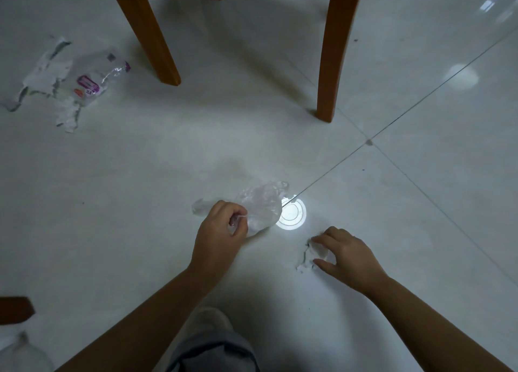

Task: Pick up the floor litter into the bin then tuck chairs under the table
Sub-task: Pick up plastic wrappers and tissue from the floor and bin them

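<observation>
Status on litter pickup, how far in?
Done: nothing confirmable, no bin in view. In hand: left hand grips a crumpled clear plastic bag; right hand pinches a torn paper scrap. Remaining: crushed purple-labelled bottle and torn paper strips on the floor at far left, then chairs; only wooden legs show.

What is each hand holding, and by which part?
Left hand pinches the clear plastic bag at its near end. Right hand curls round the upper part of a torn paper scrap on the floor.

Left hand (221,228), low and forward, pinches clear plastic (260,203); right hand (350,255) curls fingers (325,238) over paper scrap (307,261).
</observation>
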The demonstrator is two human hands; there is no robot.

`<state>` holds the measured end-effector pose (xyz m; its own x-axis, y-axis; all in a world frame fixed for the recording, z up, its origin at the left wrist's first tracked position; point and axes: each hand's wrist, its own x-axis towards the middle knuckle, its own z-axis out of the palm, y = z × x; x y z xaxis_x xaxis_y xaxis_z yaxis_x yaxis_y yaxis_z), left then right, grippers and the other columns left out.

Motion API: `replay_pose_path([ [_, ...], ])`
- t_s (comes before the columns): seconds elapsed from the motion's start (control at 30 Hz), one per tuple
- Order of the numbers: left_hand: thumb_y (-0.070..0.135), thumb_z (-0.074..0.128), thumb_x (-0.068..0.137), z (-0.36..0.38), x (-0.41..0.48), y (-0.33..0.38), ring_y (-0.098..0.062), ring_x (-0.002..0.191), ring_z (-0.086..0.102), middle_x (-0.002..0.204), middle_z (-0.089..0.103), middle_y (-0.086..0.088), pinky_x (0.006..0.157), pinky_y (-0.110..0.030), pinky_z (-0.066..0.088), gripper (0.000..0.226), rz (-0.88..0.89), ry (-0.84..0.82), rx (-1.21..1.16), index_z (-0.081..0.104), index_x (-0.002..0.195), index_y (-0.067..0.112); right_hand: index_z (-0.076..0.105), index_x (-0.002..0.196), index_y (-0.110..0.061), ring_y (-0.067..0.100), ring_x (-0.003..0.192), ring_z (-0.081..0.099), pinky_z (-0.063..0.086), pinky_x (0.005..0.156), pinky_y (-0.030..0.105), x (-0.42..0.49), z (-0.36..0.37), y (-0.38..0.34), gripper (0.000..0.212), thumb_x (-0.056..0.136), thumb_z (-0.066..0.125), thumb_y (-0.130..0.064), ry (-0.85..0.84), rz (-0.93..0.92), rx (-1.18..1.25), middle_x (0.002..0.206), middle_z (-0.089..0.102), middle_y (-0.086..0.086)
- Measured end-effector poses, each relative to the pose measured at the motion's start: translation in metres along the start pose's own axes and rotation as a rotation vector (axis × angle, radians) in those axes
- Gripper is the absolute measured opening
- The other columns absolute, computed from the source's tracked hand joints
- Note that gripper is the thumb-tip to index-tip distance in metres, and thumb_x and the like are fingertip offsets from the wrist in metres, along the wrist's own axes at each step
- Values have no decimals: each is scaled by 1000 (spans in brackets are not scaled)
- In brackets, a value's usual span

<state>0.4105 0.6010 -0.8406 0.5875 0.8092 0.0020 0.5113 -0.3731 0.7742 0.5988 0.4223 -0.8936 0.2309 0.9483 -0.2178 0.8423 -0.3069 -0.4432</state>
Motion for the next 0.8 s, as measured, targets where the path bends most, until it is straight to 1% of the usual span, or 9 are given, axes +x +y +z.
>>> replay_pose_path([
  [0.13,-4,61,80,-2,-11,-1,5,73,47,80,55,2,62,-5,36,15,-51,-19,17,61,80,12,66,95,-16,24,74,59,44,51,28,-2,12,1,30,67,76,-22,-19,34,84,87,60,6],
  [0.23,-3,61,81,-7,-18,-1,7,75,49,77,52,11,62,-6,36,21,-70,-16,17,58,81,17,66,91,-12,25,75,58,42,53,27,-3,17,2,24,69,76,-16,-24,55,114,88,59,8],
  [0.3,-2,60,81,-9,-21,0,7,78,50,78,51,13,62,-6,37,22,-85,-14,12,56,82,19,64,88,-9,25,74,56,40,54,27,-4,18,1,19,71,73,-11,-19,68,140,86,57,9],
  [0.37,-2,60,82,-9,-24,2,7,78,50,78,52,14,61,-4,36,21,-98,-16,10,57,82,19,63,84,-8,23,71,54,37,55,25,-4,20,0,13,72,70,-5,-10,72,171,82,55,6],
  [0.5,-2,60,82,-6,-28,6,8,75,50,77,51,14,61,-4,35,20,-111,-15,9,58,81,17,63,81,-7,12,66,44,31,54,16,-6,19,-6,9,75,64,0,3,90,230,73,38,-17],
  [0.53,-3,60,81,-5,-29,6,7,74,50,77,51,13,60,-5,35,20,-110,-15,11,57,80,17,62,81,-6,11,64,43,30,53,15,-6,17,-7,9,75,64,0,11,99,242,72,36,-19],
  [0.67,-1,59,82,-11,-26,16,5,75,50,78,52,12,60,-6,37,19,-129,-19,18,57,81,18,61,77,-6,-1,58,39,30,52,18,-4,-3,-16,8,75,66,0,102,161,310,69,36,-20],
  [0.73,-2,59,82,-23,-22,28,4,75,50,77,52,12,61,-6,37,20,-137,-21,34,57,81,18,60,74,-5,-1,58,40,30,51,20,-1,-26,-28,10,75,66,1,168,205,339,68,37,-18],
  [0.8,-3,60,81,-43,-16,48,-3,71,51,73,51,10,59,-7,36,20,-148,13,47,57,79,17,59,75,-6,0,57,41,29,50,17,1,-58,-46,9,76,66,-1,223,261,343,68,37,-17],
])
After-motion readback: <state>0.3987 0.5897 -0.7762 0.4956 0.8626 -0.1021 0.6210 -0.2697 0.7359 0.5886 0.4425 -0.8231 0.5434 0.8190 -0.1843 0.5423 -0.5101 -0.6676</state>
